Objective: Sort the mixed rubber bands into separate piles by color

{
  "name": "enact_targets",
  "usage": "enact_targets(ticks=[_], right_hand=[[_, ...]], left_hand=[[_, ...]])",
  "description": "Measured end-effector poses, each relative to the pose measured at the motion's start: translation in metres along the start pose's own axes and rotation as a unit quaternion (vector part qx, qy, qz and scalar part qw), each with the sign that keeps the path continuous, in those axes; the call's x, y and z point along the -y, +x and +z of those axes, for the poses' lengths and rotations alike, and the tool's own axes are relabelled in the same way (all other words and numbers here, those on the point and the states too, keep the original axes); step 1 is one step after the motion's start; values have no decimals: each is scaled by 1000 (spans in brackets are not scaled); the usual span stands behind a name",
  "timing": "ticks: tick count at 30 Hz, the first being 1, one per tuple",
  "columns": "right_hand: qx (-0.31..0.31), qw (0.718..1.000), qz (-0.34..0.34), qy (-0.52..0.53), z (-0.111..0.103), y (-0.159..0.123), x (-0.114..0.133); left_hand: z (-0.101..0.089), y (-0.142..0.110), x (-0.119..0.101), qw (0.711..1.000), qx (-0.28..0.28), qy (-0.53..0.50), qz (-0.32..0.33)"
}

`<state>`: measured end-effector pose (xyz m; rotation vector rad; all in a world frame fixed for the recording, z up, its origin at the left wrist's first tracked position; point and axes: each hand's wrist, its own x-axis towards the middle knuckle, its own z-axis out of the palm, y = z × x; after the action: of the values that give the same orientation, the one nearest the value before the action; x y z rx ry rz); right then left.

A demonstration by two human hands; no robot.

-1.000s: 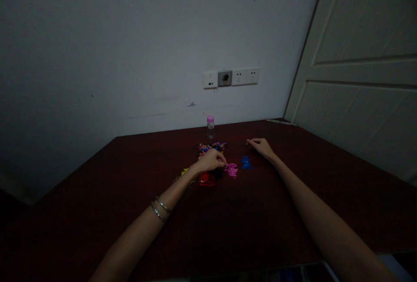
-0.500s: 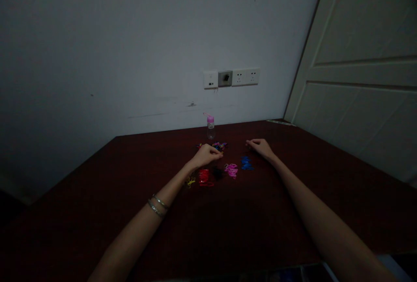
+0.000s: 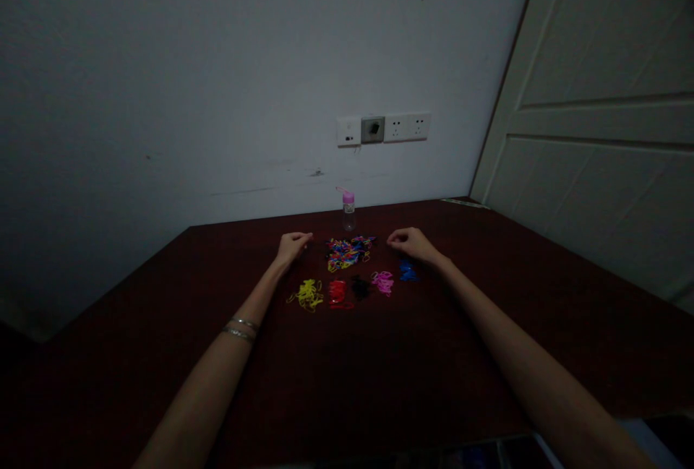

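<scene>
A mixed pile of small coloured rubber bands lies on the dark red table between my hands. My left hand is left of the pile, fingertips pressed together; anything between them is too small to make out. On the pile's right, my right hand has its fingers curled into a pinch, their contents hidden. Nearer me are separate heaps of yellow bands, red bands, black bands, pink bands and blue bands. The blue heap sits just below my right hand.
Behind the pile stands a small clear bottle with a pink cap and strap. Wall sockets are above it on the pale wall. A white panelled door borders the right side. The table is dimly lit.
My left hand has moved left off the mixed pile, uncovering it and the yellow heap. My right hand has shifted slightly left, closer to the pile.
</scene>
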<state>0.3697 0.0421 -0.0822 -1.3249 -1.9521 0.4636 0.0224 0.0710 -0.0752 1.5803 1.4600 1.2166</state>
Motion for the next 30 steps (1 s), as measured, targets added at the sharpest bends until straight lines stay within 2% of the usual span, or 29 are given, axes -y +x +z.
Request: enact_targets(ticks=[4,9,16,21,26,30], right_hand=[[40,995,-64,-65,13,2,26],[76,986,-81,-121,26,-1,42],[100,977,-88,-168,32,-7,44],[94,976,-84,-178,33,-8,44],[84,981,-86,-151,34,-6,43],[69,990,-87,-86,34,-2,35]], left_hand=[[-8,1,11,999,-22,-25,-9],[-12,-1,16,999,-35,-22,-20],[-11,-3,16,1000,-21,6,-11],[-10,-4,16,999,-19,29,-2],[-11,-5,15,999,-18,50,6],[-11,-4,16,998,-13,57,7]])
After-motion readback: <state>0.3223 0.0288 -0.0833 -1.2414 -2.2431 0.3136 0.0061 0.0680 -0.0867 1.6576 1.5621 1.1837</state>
